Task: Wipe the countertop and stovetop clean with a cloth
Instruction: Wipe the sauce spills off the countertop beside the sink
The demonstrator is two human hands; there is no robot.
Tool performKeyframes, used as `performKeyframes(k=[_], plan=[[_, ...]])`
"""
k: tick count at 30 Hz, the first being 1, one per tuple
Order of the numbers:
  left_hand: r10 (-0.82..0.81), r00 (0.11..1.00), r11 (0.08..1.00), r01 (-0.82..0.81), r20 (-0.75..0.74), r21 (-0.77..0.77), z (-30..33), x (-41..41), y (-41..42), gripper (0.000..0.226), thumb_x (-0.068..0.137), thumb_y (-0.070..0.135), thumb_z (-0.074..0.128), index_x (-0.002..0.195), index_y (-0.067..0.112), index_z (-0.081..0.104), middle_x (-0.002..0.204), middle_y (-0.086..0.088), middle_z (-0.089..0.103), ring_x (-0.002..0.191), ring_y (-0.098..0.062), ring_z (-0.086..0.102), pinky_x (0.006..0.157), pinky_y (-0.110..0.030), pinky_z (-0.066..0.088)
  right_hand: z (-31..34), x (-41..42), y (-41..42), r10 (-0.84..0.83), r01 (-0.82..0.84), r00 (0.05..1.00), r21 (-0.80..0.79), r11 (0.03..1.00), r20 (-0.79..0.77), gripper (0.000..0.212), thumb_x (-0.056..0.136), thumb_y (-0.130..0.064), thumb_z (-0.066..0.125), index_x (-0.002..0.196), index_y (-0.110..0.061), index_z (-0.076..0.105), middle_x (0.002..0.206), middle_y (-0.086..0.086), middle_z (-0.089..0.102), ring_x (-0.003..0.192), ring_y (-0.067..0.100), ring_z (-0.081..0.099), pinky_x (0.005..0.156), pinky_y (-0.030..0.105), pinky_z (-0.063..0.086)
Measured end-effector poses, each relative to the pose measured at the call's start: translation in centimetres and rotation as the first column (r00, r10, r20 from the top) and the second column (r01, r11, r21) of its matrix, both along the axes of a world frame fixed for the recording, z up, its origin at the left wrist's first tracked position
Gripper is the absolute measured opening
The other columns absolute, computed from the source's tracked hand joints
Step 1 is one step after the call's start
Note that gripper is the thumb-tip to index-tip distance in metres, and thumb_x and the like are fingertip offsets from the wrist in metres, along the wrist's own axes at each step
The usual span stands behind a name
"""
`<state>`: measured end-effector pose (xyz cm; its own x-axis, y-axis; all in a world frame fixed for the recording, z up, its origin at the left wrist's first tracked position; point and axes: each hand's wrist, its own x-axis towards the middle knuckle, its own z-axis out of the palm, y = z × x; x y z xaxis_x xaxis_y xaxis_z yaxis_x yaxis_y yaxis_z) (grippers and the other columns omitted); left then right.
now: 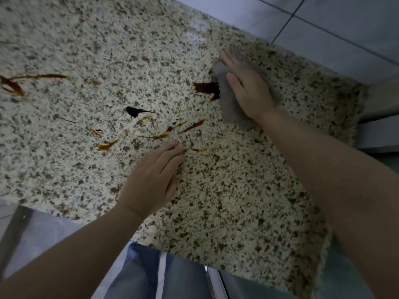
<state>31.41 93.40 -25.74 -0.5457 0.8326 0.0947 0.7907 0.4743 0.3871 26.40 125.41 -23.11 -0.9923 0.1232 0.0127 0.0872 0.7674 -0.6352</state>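
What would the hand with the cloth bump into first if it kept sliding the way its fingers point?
The right hand on the grey cloth points up and a little left, so it would probably cross bare countertop and meet the tiled wall. The dark spill lies off to its side.

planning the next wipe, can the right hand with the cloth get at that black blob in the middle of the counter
Probably yes. The right hand presses the cloth flat beside the dark brown spill; the black blob lies further left on bare countertop, nothing between them but stains.
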Motion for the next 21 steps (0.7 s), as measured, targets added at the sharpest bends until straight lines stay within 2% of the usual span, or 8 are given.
performKeyframes(k=[5,7,11,14,17,21], plan=[[-0.012,0.999,1.0,0.011,-0.037,-0.017,0.1,0.0,0.1,0.045,0.102,0.021,0.036,0.134,0.002,0.061,0.145,-0.012,0.057,0.14,-0.03,0.048,0.117,-0.046,0.038,-0.5,-3.5,0.8,0.223,-0.229,0.973,0.217,0.949,0.052,0.053,0.113,-0.04,0.028,0.161,-0.018,0.032,0.171,0.006,0.022,0.159,0.019,0.013,0.129,0.028,0.001],[-0.018,0.999,1.0,0.017,-0.046,-0.025,0.1,-0.1,0.1,0.044,0.099,0.018,0.041,0.135,0.002,0.061,0.145,-0.013,0.057,0.14,-0.03,0.048,0.116,-0.047,0.04,-0.5,-4.2,0.9,0.261,-0.264,0.964,0.25,0.931,0.047,0.05,0.113,-0.037,0.03,0.159,-0.019,0.037,0.17,0.007,0.023,0.158,0.021,0.015,0.127,0.025,-0.001],[-0.024,0.998,0.998,0.021,-0.05,-0.058,0.3,-0.1,0.2,0.046,0.096,0.018,0.043,0.136,0.002,0.06,0.146,-0.013,0.056,0.141,-0.03,0.047,0.116,-0.048,0.039,0.0,-2.1,-1.1,0.26,-0.259,0.965,0.244,0.935,0.027,0.049,0.112,-0.033,0.03,0.157,-0.016,0.042,0.166,0.008,0.032,0.157,0.025,0.021,0.129,0.032,0.005],[-0.039,0.999,0.994,0.036,-0.036,-0.1,0.4,-0.2,0.2,0.048,0.101,0.023,0.035,0.137,0.002,0.059,0.147,-0.014,0.055,0.142,-0.031,0.046,0.116,-0.049,0.039,-0.1,1.4,-5.6,0.358,-0.353,0.934,0.213,0.911,0.016,0.045,0.113,-0.028,0.035,0.155,-0.014,0.044,0.165,0.007,0.036,0.157,0.022,0.022,0.13,0.043,0.015],[-0.058,0.998,0.992,0.056,-0.017,-0.111,0.5,-0.2,0.3,0.051,0.103,0.025,0.029,0.134,0.0,0.06,0.145,-0.016,0.056,0.14,-0.034,0.048,0.114,-0.05,0.041,-0.6,2.7,-6.8,0.429,-0.417,0.903,0.169,0.893,-0.038,0.044,0.112,-0.022,0.042,0.154,-0.009,0.045,0.164,0.008,0.038,0.156,0.02,0.025,0.129,0.041,0.02],[-0.067,0.998,0.993,0.065,-0.021,-0.103,0.7,-0.3,0.3,0.054,0.102,0.025,0.026,0.133,-0.001,0.061,0.144,-0.017,0.057,0.138,-0.035,0.05,0.112,-0.051,0.043,-0.8,-0.9,-6.1,0.334,-0.328,0.943,0.206,0.922,0.007,0.045,0.113,-0.03,0.035,0.155,-0.014,0.044,0.164,0.006,0.037,0.156,0.02,0.025,0.13,0.041,0.014]])
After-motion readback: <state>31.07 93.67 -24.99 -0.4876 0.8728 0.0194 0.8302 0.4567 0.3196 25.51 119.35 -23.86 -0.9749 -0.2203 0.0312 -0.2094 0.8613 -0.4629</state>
